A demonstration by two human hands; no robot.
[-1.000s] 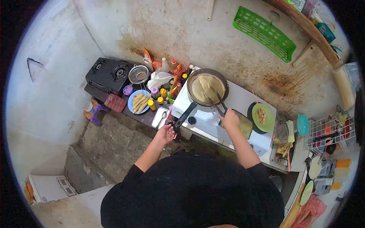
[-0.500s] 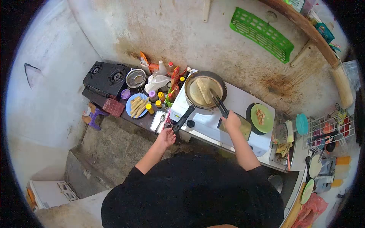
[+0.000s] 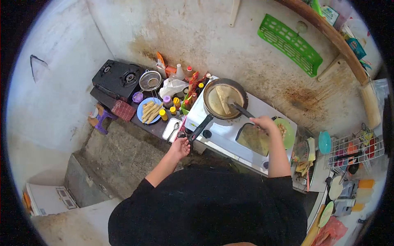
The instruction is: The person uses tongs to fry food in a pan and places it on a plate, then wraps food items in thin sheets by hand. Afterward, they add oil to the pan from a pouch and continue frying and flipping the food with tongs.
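Right hand point(image 3: 264, 123) holding black tongs point(image 3: 243, 110), tips at pale folded piece point(image 3: 223, 99) in dark-rimmed round frying pan point(image 3: 211, 96). Left hand point(image 3: 179, 148) at black pan handle point(image 3: 201, 128); grip: cannot tell. Pale rolls point(image 3: 151, 111) piled on round blue plate, apparently finished; pan piece not yet plated. Orange-pink food bits point(image 3: 282, 130) remain on green plate point(image 3: 289, 138).

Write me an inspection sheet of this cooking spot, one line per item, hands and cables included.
Surface: white stove, pan on it.
Things: pale food in the pan; tongs reach into it.
Clutter: left of the stove, rolls on a blue plate, bottles, strainer.
Hands: right hand holds the tongs; left hand by the pan's handle, grip unclear.
Cables: nothing seen.
Surroundings: stained wall; green rack hanging there.
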